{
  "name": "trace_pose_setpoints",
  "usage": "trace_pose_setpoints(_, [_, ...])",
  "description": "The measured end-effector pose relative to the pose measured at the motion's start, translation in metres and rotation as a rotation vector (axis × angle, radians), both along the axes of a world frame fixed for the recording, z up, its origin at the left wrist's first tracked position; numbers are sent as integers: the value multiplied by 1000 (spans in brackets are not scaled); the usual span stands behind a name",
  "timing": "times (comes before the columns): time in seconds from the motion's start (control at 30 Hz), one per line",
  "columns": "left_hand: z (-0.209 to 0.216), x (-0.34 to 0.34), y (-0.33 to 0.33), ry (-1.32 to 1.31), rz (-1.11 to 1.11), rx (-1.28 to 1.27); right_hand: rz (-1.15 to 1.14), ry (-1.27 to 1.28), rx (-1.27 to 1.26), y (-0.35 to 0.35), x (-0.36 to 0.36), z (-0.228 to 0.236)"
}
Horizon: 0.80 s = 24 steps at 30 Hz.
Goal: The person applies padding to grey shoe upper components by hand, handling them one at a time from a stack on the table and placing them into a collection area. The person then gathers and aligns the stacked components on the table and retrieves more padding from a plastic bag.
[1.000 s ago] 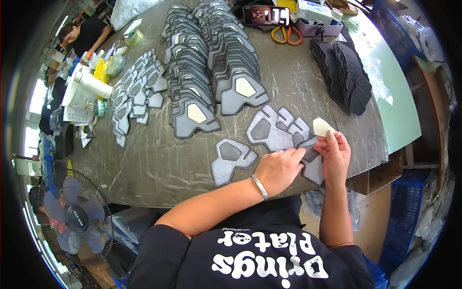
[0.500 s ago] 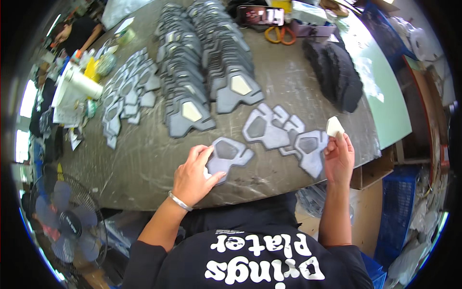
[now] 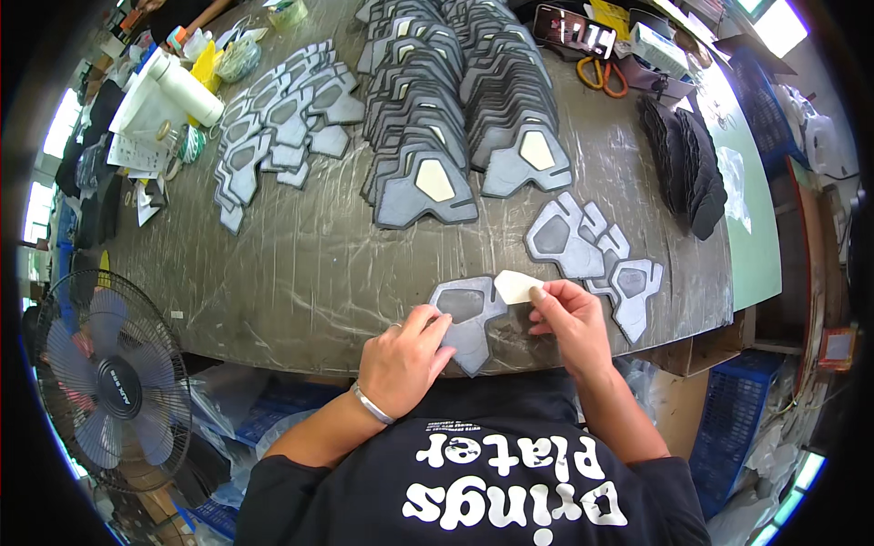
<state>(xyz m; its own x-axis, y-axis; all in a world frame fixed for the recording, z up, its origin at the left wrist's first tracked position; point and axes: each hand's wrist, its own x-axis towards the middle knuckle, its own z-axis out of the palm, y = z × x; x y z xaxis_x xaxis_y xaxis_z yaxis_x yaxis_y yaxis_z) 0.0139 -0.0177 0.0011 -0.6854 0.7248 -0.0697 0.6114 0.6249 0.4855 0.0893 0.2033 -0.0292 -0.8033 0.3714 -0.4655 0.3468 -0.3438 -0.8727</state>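
A flat grey panel with a dark angular recess point(image 3: 469, 341) lies near the table's front edge. My left hand point(image 3: 401, 364) is at its left side, fingers bent and closed on that edge; what lies under the palm is hidden. Just above the panel's right side, my right hand point(image 3: 575, 332) pinches a cream five-sided patch point(image 3: 515, 287) between thumb and fingers. The patch is tilted and near the recess, not in it. To the right lie a few more grey panels point(image 3: 574, 250) with bare recesses, partly overlapping.
Two long rows of overlapping grey panels point(image 3: 410, 197) with cream patches run toward the back. Loose grey panels point(image 3: 289, 123) lie at the left, a black stack point(image 3: 687, 168) at the right. Farther back are orange-handled scissors point(image 3: 603, 77) and a phone point(image 3: 574, 32). A fan point(image 3: 114, 382) stands front left.
My right hand has brought the cream patch leftward from beside the right-hand panels to the panel at my left hand. The view has shifted, so the table things appear displaced.
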Motion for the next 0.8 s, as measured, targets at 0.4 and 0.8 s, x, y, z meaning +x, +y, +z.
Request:
trace_pose_setpoints(0.4, [-16,-8,-25,96,-205,-3,222,-191,190,-39,-23,9])
trace_pose_setpoints(0.8, [-28,-11,-31,162,-214,50,237,-291,337,-51,-32,9])
